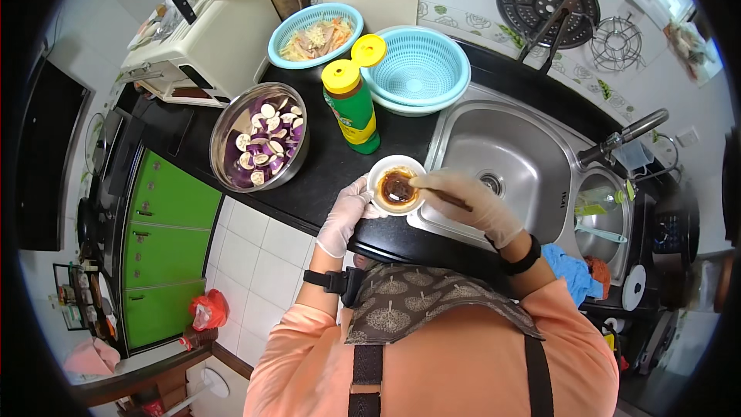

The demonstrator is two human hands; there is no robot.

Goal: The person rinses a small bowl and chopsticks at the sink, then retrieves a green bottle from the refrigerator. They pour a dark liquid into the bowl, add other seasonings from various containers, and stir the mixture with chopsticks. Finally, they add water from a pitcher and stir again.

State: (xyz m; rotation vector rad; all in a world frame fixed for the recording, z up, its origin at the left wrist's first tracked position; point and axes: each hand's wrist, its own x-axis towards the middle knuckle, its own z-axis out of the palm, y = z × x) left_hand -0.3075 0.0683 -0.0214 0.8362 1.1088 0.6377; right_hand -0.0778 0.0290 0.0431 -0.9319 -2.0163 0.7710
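Observation:
My left hand (348, 208), in a clear glove, holds a small white bowl (375, 176) by its left side, near the counter's front edge. Dark brown sauce (397, 186) lies in the bowl. Over the bowl's right side, my gloved right hand (472, 202) grips a thin brown utensil (454, 199), perhaps chopsticks; its tip is hidden. Just behind the bowl stands a green squeeze bottle (354, 119) with its yellow cap flipped up. A steel bowl (304, 159) of cut purple eggplant (260, 153) sits to the left.
A blue basket (277, 26) of shredded food and stacked blue baskets (460, 66) stand behind. The steel sink (521, 133) with its faucet (637, 130) is at the right. A white appliance (223, 29) stands back left, a blue cloth (567, 272) right of my right arm.

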